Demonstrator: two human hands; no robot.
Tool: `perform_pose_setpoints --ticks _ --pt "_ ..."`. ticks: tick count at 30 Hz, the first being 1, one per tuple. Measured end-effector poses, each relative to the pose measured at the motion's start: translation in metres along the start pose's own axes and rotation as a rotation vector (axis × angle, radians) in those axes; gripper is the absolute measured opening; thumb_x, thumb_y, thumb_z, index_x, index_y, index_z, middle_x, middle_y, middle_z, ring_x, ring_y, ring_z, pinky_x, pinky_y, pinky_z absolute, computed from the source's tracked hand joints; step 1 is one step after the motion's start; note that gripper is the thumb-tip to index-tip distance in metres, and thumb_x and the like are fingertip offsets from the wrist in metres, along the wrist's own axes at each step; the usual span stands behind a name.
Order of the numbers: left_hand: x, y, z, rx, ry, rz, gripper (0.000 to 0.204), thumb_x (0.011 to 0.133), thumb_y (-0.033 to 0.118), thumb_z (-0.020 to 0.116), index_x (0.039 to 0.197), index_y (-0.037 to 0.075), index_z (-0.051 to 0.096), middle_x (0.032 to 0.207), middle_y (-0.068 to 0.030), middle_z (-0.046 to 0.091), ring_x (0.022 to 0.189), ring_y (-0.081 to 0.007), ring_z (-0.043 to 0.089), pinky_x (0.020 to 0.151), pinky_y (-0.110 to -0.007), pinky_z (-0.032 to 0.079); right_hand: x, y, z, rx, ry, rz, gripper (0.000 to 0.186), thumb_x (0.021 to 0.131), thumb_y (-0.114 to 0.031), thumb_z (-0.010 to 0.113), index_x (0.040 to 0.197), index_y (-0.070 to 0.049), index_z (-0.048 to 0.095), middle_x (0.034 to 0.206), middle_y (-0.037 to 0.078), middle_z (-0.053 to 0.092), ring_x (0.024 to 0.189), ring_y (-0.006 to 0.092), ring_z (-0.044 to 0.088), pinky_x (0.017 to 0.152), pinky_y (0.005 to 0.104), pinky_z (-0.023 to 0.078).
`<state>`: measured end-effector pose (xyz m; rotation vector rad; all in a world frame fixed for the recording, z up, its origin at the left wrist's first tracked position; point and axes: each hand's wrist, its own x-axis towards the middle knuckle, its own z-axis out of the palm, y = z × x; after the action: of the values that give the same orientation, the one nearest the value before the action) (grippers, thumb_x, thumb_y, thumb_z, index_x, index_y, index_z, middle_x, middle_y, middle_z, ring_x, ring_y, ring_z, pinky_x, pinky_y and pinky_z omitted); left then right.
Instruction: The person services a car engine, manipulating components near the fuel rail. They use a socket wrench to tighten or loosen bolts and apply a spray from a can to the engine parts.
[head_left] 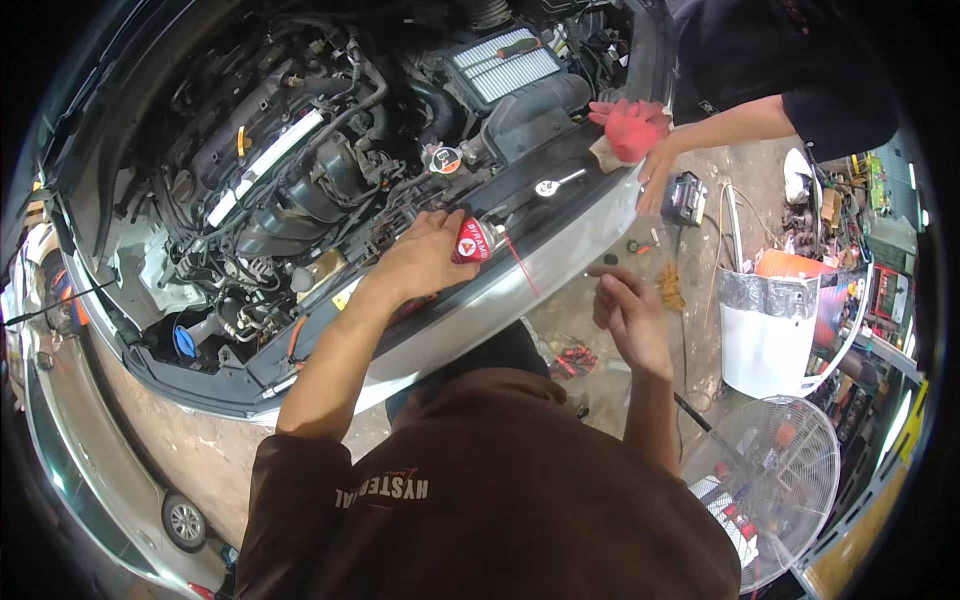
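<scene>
My left hand (pixel 425 255) is wrapped around a red spray can (pixel 474 243) lying tilted over the front edge of the open engine bay. A thin red straw (pixel 521 265) runs from the can's nozzle out over the silver bumper (pixel 560 255). To the right of the bumper, above the floor, my right hand (pixel 635 318) is raised with its fingers curled. At its fingertips is a small dark shape, too small to make out. Near the can, a ratchet (pixel 547 187) lies on the black front panel.
A co-worker's bare hand (pixel 655 178) and a red glove (pixel 632 128) are at the bumper's right end. A screwdriver (pixel 518 48) lies on the air filter (pixel 492 73). To the right stand a battery (pixel 685 198), a white bin (pixel 765 345) and a fan (pixel 775 460).
</scene>
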<state>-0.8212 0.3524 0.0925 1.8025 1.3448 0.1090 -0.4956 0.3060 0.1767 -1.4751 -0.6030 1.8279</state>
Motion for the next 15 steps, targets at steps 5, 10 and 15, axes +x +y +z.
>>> perform_pose_setpoints --ticks 5,10,15 --pt "-0.004 0.013 -0.003 0.113 0.089 -0.002 0.088 0.086 0.044 0.078 0.150 -0.009 0.049 0.145 -0.0283 0.057 0.137 -0.0430 0.052 0.118 -0.046 0.042 0.027 -0.013 0.022 0.130 -0.099 0.048 0.032 0.104 -0.010 0.062 0.130 0.008 0.065 0.088 0.006 0.063 0.075 0.0123 0.054 0.070 0.0297 0.047" --pt "-0.011 0.030 -0.013 -0.025 0.466 0.160 0.046 0.091 0.026 0.077 0.127 -0.002 0.068 0.125 -0.0193 0.069 0.120 -0.0394 0.061 0.107 -0.046 0.048 0.070 -0.005 0.040 -0.124 -0.301 -0.040 0.042 0.102 -0.010 0.065 0.140 0.006 0.057 0.099 0.009 0.070 0.077 0.0103 0.055 0.071 0.0264 0.047" --pt "-0.018 0.063 -0.014 0.005 0.472 0.394 0.026 0.088 0.015 0.078 0.111 0.006 0.074 0.107 -0.0103 0.069 0.099 -0.0316 0.065 0.092 -0.041 0.055 0.093 -0.002 0.064 -0.267 -0.443 0.014 0.048 0.100 -0.009 0.066 0.145 0.005 0.055 0.094 0.002 0.067 0.077 0.0074 0.054 0.069 0.0231 0.042"
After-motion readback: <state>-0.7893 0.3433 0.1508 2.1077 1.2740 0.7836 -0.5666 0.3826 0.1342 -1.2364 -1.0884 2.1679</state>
